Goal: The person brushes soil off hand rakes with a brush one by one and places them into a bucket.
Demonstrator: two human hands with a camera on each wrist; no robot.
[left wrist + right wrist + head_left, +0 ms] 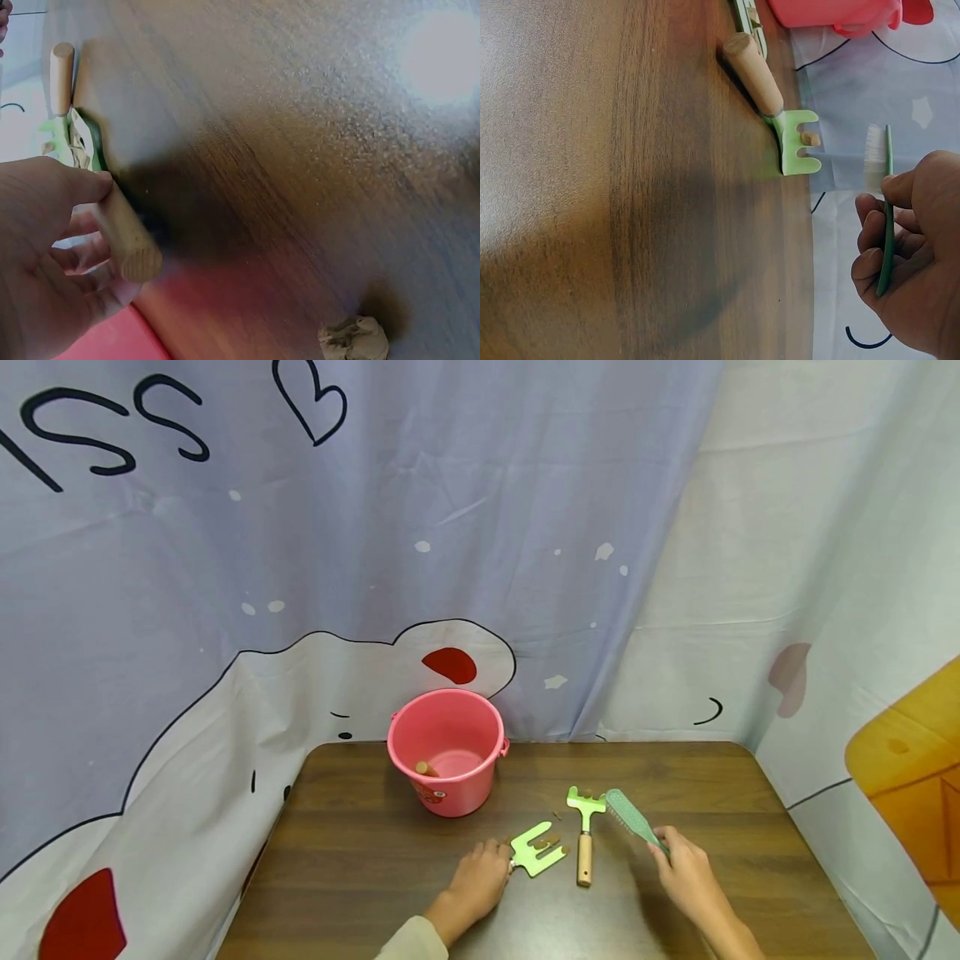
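My left hand (482, 878) grips the wooden handle (129, 232) of a small green garden fork (537, 849), whose prongs have brown clay-like bits stuck between them. My right hand (684, 867) holds a green brush (632, 816) by its handle, its white bristles (874, 157) showing in the right wrist view. Between the hands lies a small green rake (587, 806) with a wooden handle, a brown bit caught at its teeth. The brush head is close beside the rake's head.
A pink bucket (448, 793) with a brown piece (426, 768) inside stands at the table's back left. Small crumbs (557, 815) lie near the fork. A brown lump (355, 339) sits on the wooden table (360, 860). A printed curtain (480, 527) hangs behind.
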